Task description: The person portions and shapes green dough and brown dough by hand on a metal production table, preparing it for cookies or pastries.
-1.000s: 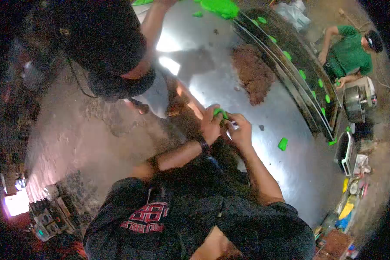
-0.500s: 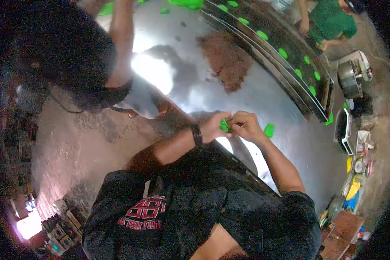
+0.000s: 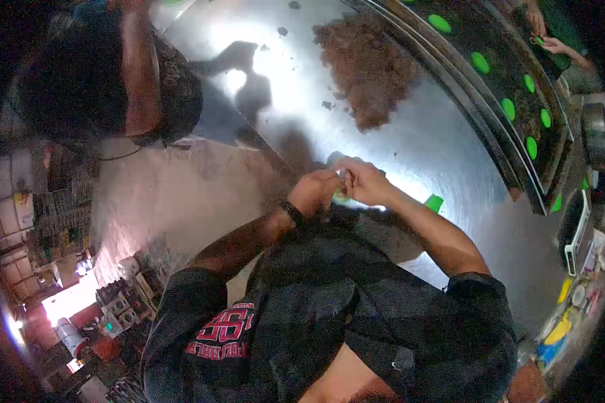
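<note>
Over the near edge of the shiny metal table point(image 3: 457, 134), my two hands meet. My left hand point(image 3: 312, 193), with a dark band at its wrist, is curled around a small dough-like green lump point(image 3: 340, 196). Only a sliver of the lump shows; fingers hide the rest. My right hand point(image 3: 364, 181) presses against the left, thumb and fingers pinched together at the lump. What lies between its fingertips is hard to make out. Just right of it, partly behind my right forearm, another green lump point(image 3: 434, 203) lies on the metal.
A patch of brown crumbly material point(image 3: 366, 70) spreads across the table. Beyond it stands a dark tray point(image 3: 497, 87) with several flattened green pieces. One person in dark clothing point(image 3: 107, 80) is at the left; another person's hands point(image 3: 548, 43) hold something green at upper right. A white-edged container point(image 3: 579, 235) stands at right.
The view has shifted, bringing the tray nearer the right edge. My hands have drawn closer together, and less of the green lump shows. The upper-right person's hands have come together.
</note>
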`<state>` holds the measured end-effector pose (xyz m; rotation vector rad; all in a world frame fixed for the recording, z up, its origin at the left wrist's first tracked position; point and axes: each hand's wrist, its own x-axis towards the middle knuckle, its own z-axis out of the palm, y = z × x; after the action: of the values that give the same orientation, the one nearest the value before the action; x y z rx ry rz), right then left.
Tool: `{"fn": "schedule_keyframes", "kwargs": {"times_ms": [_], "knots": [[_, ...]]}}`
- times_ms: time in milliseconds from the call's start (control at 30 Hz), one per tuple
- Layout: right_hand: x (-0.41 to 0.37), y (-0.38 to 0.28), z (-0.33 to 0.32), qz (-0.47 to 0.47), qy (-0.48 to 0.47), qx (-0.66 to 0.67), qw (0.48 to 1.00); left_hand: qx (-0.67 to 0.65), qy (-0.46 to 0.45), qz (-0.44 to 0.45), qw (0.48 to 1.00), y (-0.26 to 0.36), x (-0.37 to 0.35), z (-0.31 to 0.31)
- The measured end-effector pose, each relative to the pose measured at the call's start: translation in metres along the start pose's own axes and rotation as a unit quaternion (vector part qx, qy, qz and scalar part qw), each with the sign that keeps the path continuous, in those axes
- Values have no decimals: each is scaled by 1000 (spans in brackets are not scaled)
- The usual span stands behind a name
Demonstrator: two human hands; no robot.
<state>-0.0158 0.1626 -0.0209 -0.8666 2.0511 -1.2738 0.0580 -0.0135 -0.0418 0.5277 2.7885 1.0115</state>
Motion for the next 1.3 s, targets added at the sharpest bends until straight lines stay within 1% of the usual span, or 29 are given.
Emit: {"fn": "schedule_keyframes", "kwargs": {"times_ms": [33, 67, 100, 133, 167, 233, 267, 300, 367, 400, 433, 500, 533, 567, 600, 633, 667, 767, 800, 833, 933, 1000, 1033, 1067, 1100, 1167, 1200, 1233, 1300], "knots": [[6, 6, -8, -80, -44, 25, 996, 11, -14, 3, 1000, -3, -1, 1], [3, 15, -9, -8, -52, 98, 994, -120, 11, -40, 992, -7, -4, 1], [-2, 32, -7, 66, -59, 165, 982, -252, 37, -81, 964, -13, -8, 2], [-5, 42, -3, 142, -66, 229, 961, -287, 62, -78, 953, -13, -8, 2], [-7, 43, 2, 151, -19, 260, 954, -321, 87, -73, 940, -10, -7, 0], [-21, 37, 17, 171, 78, 314, 931, -198, 138, 14, 970, -4, -3, -1], [-26, 30, 25, 151, 130, 318, 927, -177, 124, 26, 976, -10, -3, 3], [-27, 22, 33, 14, 216, 154, 964, -179, 127, 32, 975, -15, -3, 8], [-32, 19, 49, -51, 276, -99, 955, -183, 127, 44, 974, -26, -5, 19], [-34, 15, 55, -59, 281, -151, 946, -215, 129, 48, 967, -31, -5, 26], [-32, 11, 61, -45, 284, -133, 948, -177, 141, 71, 972, -36, -5, 26], [-16, 2, 39, 53, 130, -288, 947, -94, 162, 119, 975, -42, -4, 24], [1, -12, 18, 128, -11, -288, 949, -85, 167, 162, 969, -50, -2, 28], [13, -18, 4, 104, -78, -341, 931, -95, 144, 157, 972, -47, -2, 24], [27, -36, -6, 71, -54, -363, 927, -103, 124, 149, 976, -45, -4, 15], [37, -70, -6, -33, 120, -312, 942, -110, 104, 136, 979, -45, -7, 9], [47, -93, 2, -135, 287, -241, 917, -205, 114, 122, 964, -55, -14, 11], [62, -84, 35, -102, 490, -265, 824, -186, 243, -7, 952, -60, -47, -27], [65, -29, 58, -51, 437, -422, 793, -196, 253, -55, 946, -73, -56, -30], [60, 20, 89, 89, 302, -477, 821, -204, 262, -100, 938, -85, -63, -33], [51, -10, 99, 96, 264, -424, 861, -121, 296, -19, 947, -99, -57, -47], [55, 0, 86, 106, 267, -425, 859, -140, 290, -1, 947, -107, -47, -43], [54, 39, 90, 11, 292, -444, 847, -151, 295, 12, 943, -106, -36, -40], [45, 13, 81, 52, 291, -335, 895, -116, 321, 4, 940, -99, -25, -40], [34, 4, 79, 120, 280, -272, 913, -81, 346, -9, 935, -91, -15, -39], [3, 26, 77, 18, 212, -367, 906, -103, 295, -40, 949, -82, 9, -46], [-13, 30, 67, -109, 234, -256, 931, -66, 283, -15, 957, -80, 20, -44], [-23, -20, 35, 146, 19, -175, 974, -29, 271, 8, 962, -77, 33, -39], [-46, -1, 3, 93, -21, -16, 995, 45, 247, 42, 967, -79, 52, -18]]}}
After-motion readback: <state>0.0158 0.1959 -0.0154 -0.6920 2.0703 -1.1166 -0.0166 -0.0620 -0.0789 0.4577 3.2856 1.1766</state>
